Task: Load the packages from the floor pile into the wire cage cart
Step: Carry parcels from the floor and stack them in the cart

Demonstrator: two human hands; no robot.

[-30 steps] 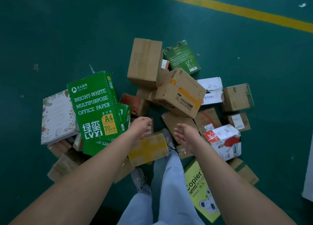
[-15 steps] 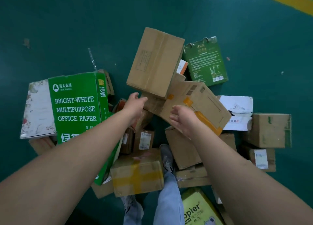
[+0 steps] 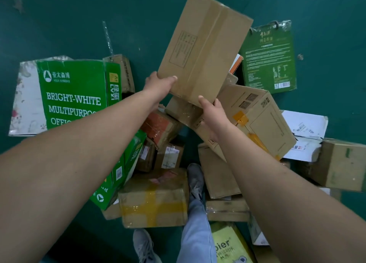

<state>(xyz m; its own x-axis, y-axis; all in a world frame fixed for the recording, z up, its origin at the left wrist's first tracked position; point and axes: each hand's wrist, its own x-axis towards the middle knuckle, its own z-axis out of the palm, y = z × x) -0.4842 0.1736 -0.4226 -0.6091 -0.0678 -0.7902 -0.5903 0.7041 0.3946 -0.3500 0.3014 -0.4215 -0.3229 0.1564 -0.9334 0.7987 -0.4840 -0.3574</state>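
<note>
Left hand grips the near left corner of a tall brown cardboard box, thumb on its top face; right hand clasps the near right corner (fingers hidden beneath); box tilted above the floor pile, beside the green office-paper carton.

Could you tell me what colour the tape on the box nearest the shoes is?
Yellow tape, head view.

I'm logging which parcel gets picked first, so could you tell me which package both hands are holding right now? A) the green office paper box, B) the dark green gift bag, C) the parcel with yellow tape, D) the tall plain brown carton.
D: the left hand and right hand grip the near end of the tall plain brown carton, one at each corner, thumbs on its top face.
</note>
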